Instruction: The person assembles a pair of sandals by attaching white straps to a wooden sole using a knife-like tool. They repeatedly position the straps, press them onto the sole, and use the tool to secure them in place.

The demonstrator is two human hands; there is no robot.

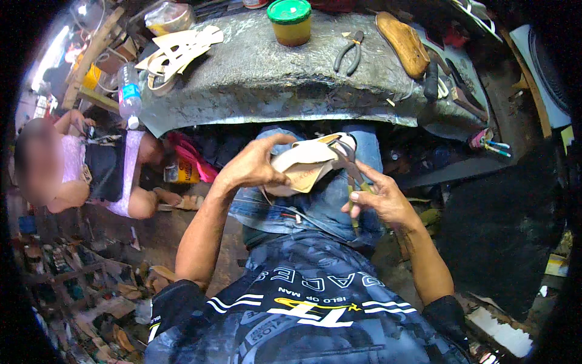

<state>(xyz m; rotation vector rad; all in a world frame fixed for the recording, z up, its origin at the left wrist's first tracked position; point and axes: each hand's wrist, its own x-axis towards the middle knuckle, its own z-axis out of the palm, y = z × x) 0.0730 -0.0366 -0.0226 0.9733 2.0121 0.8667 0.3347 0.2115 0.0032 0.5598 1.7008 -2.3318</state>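
Observation:
Above my lap, my left hand (pixel 259 162) wraps round a cream shoe upper (pixel 303 165) with straps, thumb and fingers on its near and far sides. It seems to be stretched over a form, though most of that is hidden. In my right hand (pixel 383 199) are pliers with olive-yellow handles (pixel 354 193). Their metal jaws meet the shoe upper's right end; whether they pinch its edge I cannot tell.
A grey-covered workbench (pixel 242 67) spans the far side, carrying a green-lidded tub (pixel 289 23), dark-handled pliers (pixel 350 53), a wooden shoe last (pixel 403 45) and cream strap pieces (pixel 182 51). A plastic bottle (pixel 130 97) stands at its left end. Another person (pixel 91 161) sits at left.

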